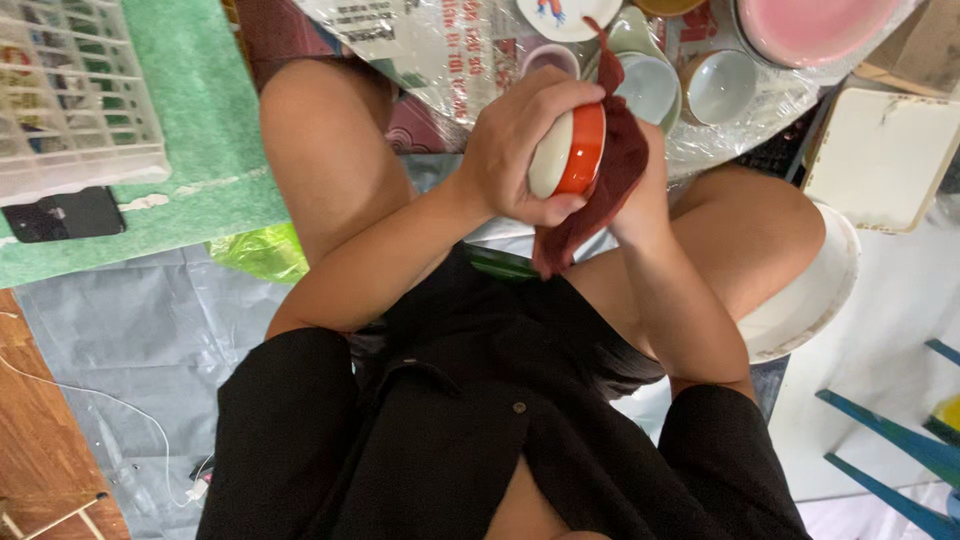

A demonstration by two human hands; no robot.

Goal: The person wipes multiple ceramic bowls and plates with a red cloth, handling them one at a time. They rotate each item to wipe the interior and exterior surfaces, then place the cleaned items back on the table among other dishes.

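Observation:
My left hand (520,140) grips a small orange bowl with a cream base (570,152), held on its side in front of my chest. A dark red cloth (612,170) is pressed against the bowl's open side by my right hand (645,195), which is mostly hidden behind the cloth. The cloth's loose end hangs down toward my lap. I sit with both knees spread, in a black shirt.
Ahead lies a plastic-covered surface (440,60) with several cups and bowls (720,85), and a pink plate (810,25). A white basket (70,90) and a black phone (65,213) rest on a green mat at left. A white tray (885,155) and a white stool (810,300) are at right.

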